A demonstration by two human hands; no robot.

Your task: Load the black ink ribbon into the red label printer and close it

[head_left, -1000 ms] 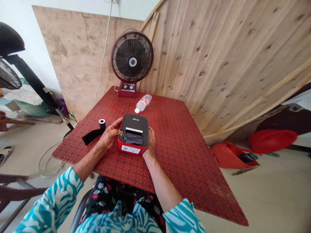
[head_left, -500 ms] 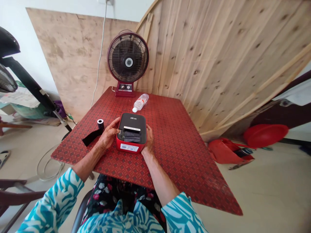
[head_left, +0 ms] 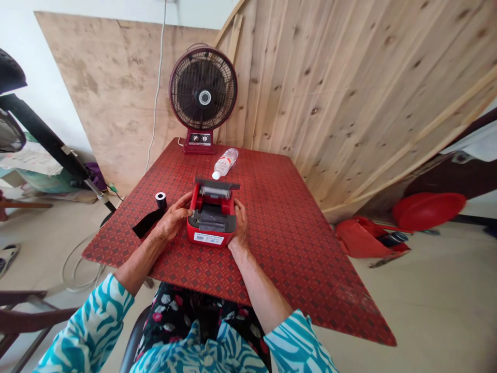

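A red and black label printer [head_left: 209, 239] stands on the table in front of me, its black lid [head_left: 223, 184] swung up and back. Inside the opened body a roller shows, and a dark film strip [head_left: 212, 219] lies over the front. My left hand [head_left: 175, 217] grips the printer's left side, thumb at the front-left corner of the top. Against the right side, my right hand [head_left: 239, 223] is curled round the body, with some fingers hidden behind it. Left of my left hand is a small black ribbon roll [head_left: 160, 200] with a loose dark tail [head_left: 144, 224].
A clear plastic bottle [head_left: 225, 163] lies behind the printer. At the back of the red patterned table [head_left: 295, 248] stands a maroon fan [head_left: 203, 96]. A pole fan [head_left: 54, 137] is on the left; red basins [head_left: 429, 211] sit on the floor at right.
The printer's lid was closed and has now flipped up toward the back, showing the inside. Both hands stay at the printer's sides.
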